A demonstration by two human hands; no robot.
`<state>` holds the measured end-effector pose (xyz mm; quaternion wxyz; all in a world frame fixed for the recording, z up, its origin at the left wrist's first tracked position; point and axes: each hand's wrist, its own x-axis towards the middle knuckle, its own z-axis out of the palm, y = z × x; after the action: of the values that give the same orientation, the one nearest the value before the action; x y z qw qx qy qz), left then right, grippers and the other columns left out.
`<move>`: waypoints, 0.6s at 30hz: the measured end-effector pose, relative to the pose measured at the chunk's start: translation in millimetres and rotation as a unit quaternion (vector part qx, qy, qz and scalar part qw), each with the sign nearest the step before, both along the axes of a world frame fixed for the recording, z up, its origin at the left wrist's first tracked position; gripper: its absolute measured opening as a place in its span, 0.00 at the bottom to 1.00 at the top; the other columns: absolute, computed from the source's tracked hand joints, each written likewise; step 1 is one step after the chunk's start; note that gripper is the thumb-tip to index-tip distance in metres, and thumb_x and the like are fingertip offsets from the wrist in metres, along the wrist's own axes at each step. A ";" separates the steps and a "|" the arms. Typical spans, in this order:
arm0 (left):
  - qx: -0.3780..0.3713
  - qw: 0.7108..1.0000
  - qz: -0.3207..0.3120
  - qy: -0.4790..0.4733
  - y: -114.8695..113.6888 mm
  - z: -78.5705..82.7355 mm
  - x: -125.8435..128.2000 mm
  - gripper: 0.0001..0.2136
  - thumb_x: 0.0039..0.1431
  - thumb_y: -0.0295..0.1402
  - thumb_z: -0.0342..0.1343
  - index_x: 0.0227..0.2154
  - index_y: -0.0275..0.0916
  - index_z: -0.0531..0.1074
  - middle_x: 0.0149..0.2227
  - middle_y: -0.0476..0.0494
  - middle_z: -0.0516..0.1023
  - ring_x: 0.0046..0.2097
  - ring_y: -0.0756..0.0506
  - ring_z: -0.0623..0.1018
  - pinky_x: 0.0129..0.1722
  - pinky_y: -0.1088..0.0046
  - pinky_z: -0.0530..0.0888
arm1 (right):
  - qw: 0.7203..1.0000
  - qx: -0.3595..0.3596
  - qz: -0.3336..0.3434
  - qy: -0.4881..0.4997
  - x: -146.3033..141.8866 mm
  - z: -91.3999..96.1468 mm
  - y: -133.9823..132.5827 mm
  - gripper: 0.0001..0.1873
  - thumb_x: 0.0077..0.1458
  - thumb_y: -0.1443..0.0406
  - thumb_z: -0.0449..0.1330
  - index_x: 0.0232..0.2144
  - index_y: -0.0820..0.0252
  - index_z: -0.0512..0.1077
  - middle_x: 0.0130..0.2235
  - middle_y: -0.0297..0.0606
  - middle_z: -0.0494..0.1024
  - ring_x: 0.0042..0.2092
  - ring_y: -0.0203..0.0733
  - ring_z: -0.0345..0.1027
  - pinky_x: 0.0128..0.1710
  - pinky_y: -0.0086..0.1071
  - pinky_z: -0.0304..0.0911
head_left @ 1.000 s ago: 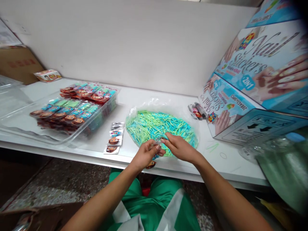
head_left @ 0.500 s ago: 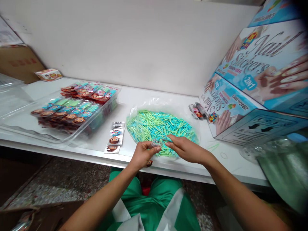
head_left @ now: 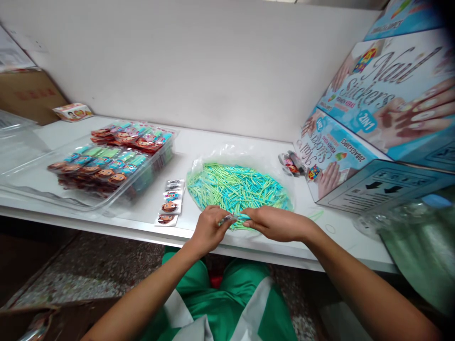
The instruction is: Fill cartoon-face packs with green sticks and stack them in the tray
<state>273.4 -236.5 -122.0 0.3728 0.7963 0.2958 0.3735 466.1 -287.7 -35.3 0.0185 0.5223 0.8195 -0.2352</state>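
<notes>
My left hand (head_left: 210,229) pinches a small clear packet (head_left: 226,219) at its mouth, over the near edge of the bench. Between the fingertips of my right hand (head_left: 279,223) are a few thin blue-green sticks (head_left: 243,217), their ends at the packet's opening; how far inside they reach cannot be made out. Just beyond both hands lies an open plastic bag (head_left: 199,166) with a heap of green and blue sticks (head_left: 238,184). Left of it, flat printed packets (head_left: 169,202) with a cartoon head lie on the bench.
A clear plastic tray (head_left: 90,207) at the left holds rows of filled packets (head_left: 106,163). Nail-sticker boxes (head_left: 355,142) are stacked at the right, beside small dark packets (head_left: 292,163). A small carton (head_left: 73,112) stands at the back left.
My right hand has moved slightly down and left, bringing the sticks to the packet's mouth. My left hand has turned the packet toward them.
</notes>
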 end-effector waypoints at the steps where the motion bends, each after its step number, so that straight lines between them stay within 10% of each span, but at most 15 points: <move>1: 0.022 1.000 -0.012 0.014 1.9 -0.7 -0.6 0.08 0.54 0.39 0.55 0.30 0.43 0.77 0.30 0.43 0.78 0.35 0.43 0.74 0.50 0.60 0.62 | 1.000 -0.007 0.002 -0.007 -0.2 0.5 0.6 0.14 0.61 0.57 0.45 0.35 0.60 0.66 0.27 0.38 0.71 0.27 0.38 0.62 0.25 0.29 0.49; 18: 0.042 0.996 -0.080 -0.004 9.4 2.2 -5.9 0.06 0.55 0.34 0.55 0.30 0.42 0.76 0.29 0.45 0.77 0.37 0.45 0.75 0.50 0.64 0.65 | 0.979 -0.132 0.047 0.149 7.6 3.4 12.7 0.18 0.61 0.56 0.43 0.26 0.61 0.62 0.23 0.29 0.59 0.25 0.31 0.52 0.25 0.26 0.52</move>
<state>267.6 -227.1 -119.7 0.3692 0.8307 0.2135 0.3578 473.6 -275.1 -31.9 -0.0244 0.4348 0.7987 -0.4152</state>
